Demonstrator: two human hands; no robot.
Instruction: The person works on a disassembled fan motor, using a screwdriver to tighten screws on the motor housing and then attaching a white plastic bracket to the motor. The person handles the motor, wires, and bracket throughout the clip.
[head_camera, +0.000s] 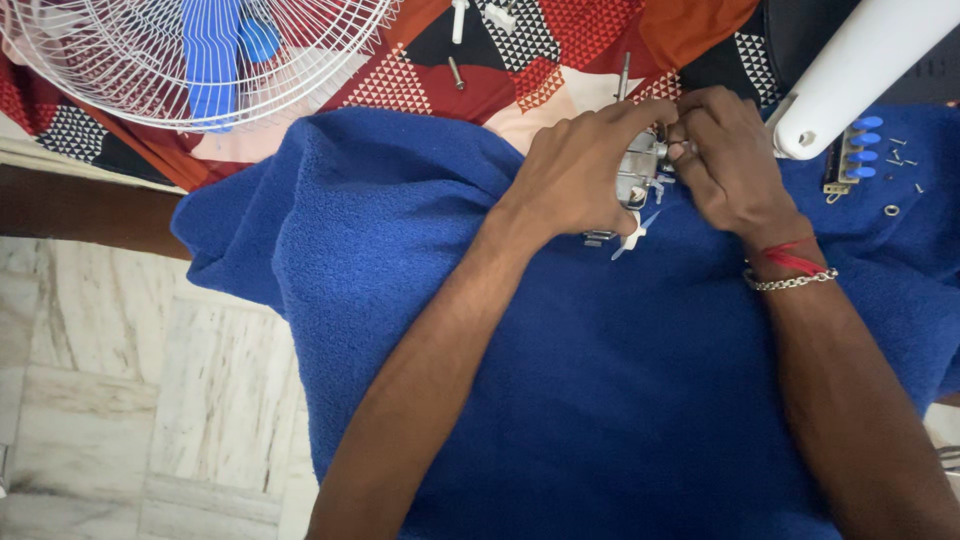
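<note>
Both hands are bunched up around a small grey metal part, some kind of little motor or mechanism block, sitting on a blue towel near its top edge. The left hand has its fingers curled over the top and left side of the part, gripping it snug, thumb down along the lower side. The right hand comes in from the other side with fingertips pinched close together right at the part's upper right corner; whatever they're pinching is too small to make out. A white plastic bit and a small metal tab stick out below the part, just under the left thumb.

On the right wrist there's a red thread and a silver chain bracelet.

Further out: a white fan pole or housing angles in from the top right, just beside the right hand. Past it lies a switch block with blue buttons, plus a few loose screws and a washer on the towel. Under the towel is a patterned red, orange and black cloth with a couple of bolts lying on it. Top left is a white fan grille with blue blades. Marble floor at lower left.
</note>
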